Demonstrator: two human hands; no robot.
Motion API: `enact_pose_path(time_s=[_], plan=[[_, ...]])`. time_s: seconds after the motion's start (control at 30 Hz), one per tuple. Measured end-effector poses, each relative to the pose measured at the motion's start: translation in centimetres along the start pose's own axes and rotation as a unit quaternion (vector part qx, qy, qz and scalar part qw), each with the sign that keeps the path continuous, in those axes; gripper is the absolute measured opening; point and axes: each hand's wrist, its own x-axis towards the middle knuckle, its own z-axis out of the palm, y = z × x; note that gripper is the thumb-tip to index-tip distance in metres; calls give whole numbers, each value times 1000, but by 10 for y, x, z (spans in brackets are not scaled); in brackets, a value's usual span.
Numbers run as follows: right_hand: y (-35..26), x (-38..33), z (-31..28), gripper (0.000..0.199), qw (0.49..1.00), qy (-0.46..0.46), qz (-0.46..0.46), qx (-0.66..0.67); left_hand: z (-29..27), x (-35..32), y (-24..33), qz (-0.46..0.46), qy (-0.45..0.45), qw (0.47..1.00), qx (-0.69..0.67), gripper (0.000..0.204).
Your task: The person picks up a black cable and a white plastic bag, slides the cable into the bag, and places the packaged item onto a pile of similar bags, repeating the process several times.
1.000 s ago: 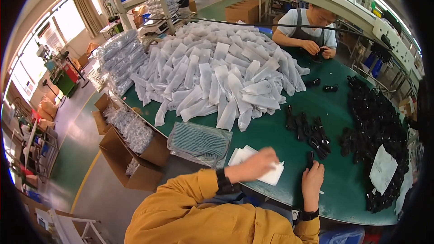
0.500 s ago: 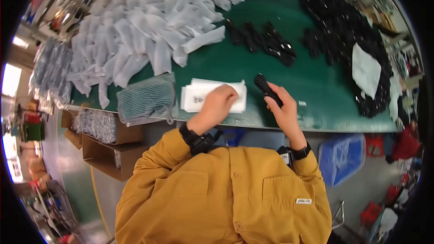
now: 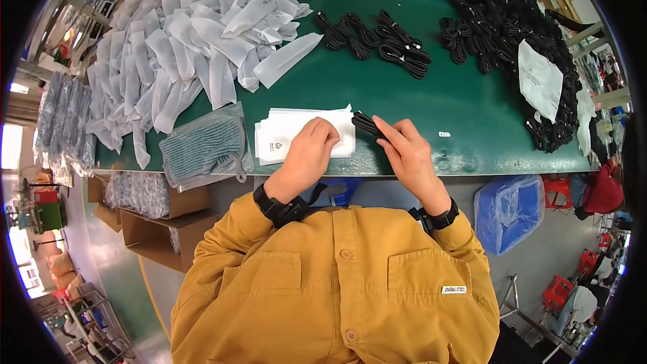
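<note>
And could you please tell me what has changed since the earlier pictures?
The right hand has carried the black cable bundle leftward, close to the right end of the stack of white sleeves. The view has also tilted downward. The left hand stays over the stack; the teal ribbed pack lies where it was.

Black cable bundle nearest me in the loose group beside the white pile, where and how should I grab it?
Probably around the middle of that cable bundle, from your side, pinching across its long edges. It lies slantwise, its left end farther from you, with other bundles crowding its far side. Your right hand looks nearer, but it holds a black cable.
</note>
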Motion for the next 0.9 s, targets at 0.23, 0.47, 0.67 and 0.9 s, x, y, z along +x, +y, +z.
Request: enact_pose_path(time_s=[0.23,0.47,0.67,0.9], plan=[[-1,-1,6,44,1000,-18,5,2,0,-3,2,3,43,999,-2,13],[-2,-3,11,44,999,-6,31,23,3,-4,-10,85,30,992,82,11],[-6,-6,17,43,1000,-1,23,20,-2,-1,-4,-39,41,998,-24,5],[-9,-5,13,39,998,-52,-25,-33,-2,-1,-2,-81,59,993,-66,3]])
